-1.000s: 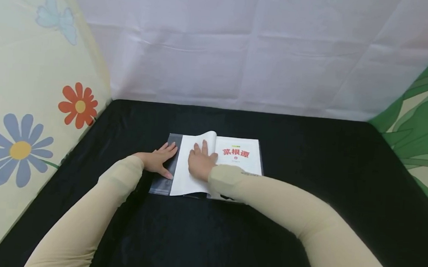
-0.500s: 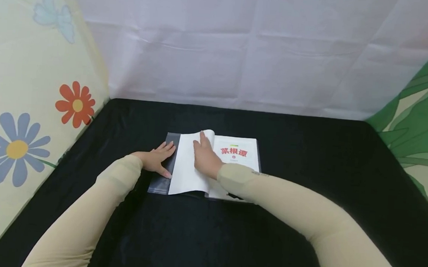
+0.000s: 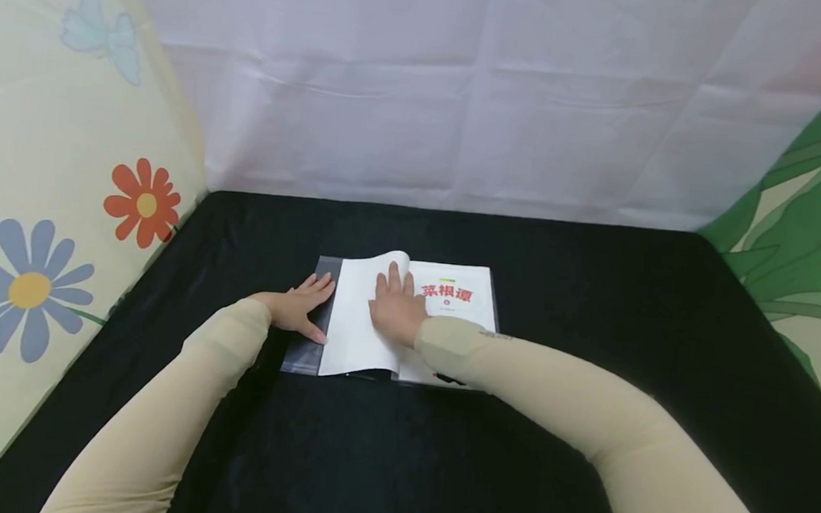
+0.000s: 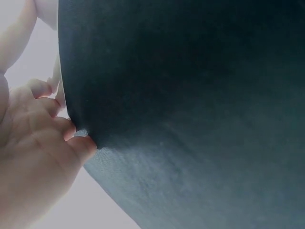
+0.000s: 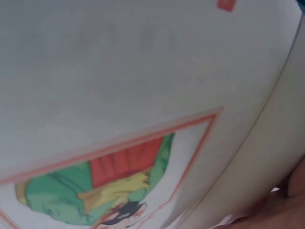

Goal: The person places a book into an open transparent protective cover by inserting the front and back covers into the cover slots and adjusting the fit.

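An open book point(image 3: 481, 289) lies on a black cloth, its right page printed with red characters. The blank white left page point(image 3: 352, 324) bulges up near the spine. A clear plastic cover flap point(image 3: 306, 357) shows beyond that page's outer edge. On this flap rests my left hand point(image 3: 295, 309), fingers spread and thumb by the page edge. My right hand point(image 3: 398, 310) lies flat on the white page beside the spine, fingers straight. In the right wrist view, a page drawing point(image 5: 119, 176) in green and red is close up, with part of the right hand point(image 5: 271, 214) at the lower corner.
Black cloth point(image 3: 593, 301) covers the table around the book. A white sheet point(image 3: 465, 93) hangs behind the far edge. Printed flower panels point(image 3: 39, 143) stand along the left, and leaf-patterned ones point(image 3: 804, 252) along the right.
My right hand has shifted slightly right toward the spine; its fingers turned upward along the page half a second ago and are now spread flatter. The left hand stays on the flap.
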Demonstrator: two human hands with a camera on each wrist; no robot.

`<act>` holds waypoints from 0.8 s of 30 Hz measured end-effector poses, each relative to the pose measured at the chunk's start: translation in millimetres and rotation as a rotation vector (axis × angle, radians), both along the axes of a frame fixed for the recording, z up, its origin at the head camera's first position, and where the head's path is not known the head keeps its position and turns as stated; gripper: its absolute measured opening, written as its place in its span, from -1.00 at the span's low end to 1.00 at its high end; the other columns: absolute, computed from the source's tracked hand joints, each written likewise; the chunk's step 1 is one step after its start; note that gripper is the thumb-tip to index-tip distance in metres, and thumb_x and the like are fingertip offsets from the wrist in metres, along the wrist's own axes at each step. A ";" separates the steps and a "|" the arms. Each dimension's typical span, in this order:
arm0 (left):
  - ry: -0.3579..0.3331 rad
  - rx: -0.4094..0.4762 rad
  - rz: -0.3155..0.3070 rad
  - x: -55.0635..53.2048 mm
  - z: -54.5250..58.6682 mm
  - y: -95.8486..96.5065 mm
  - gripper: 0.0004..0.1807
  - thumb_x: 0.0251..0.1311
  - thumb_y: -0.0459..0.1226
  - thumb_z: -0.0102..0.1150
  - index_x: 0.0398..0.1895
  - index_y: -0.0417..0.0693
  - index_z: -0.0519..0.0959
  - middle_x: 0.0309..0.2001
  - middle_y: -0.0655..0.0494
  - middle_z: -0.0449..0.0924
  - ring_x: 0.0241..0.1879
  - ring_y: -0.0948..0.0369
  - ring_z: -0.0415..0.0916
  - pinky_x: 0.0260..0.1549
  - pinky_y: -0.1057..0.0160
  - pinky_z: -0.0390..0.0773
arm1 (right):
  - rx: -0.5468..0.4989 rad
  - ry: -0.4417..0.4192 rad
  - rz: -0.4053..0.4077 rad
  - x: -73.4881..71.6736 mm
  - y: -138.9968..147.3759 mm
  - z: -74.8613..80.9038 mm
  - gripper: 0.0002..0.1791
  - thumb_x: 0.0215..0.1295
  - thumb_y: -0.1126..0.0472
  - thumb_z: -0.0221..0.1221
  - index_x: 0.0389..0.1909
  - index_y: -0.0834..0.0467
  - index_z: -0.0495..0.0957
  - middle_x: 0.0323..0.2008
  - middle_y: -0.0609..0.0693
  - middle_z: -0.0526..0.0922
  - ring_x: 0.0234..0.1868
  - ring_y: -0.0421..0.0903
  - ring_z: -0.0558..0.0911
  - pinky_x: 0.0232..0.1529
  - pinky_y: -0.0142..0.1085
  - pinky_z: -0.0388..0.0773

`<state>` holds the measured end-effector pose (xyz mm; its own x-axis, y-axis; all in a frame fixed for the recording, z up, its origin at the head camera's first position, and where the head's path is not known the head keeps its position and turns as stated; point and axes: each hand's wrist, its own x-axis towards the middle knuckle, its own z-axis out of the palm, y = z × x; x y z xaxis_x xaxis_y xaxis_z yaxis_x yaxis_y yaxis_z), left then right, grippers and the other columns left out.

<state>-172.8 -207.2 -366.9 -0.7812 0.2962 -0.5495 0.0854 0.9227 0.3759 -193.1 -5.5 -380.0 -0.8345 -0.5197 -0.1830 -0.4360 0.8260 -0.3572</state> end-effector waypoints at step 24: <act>0.004 0.011 0.026 0.8 -2.1 -1.4 0.15 0.16 -0.05 0.32 0.52 -0.29 -0.29 0.52 -0.20 -0.52 0.47 -0.11 -0.64 0.37 -0.19 -0.33 | -0.104 -0.165 0.210 -27.0 36.9 1.5 -0.11 0.42 -0.18 0.00 0.54 0.20 -0.13 0.54 0.13 -0.31 0.53 0.05 -0.25 0.45 -0.07 -0.19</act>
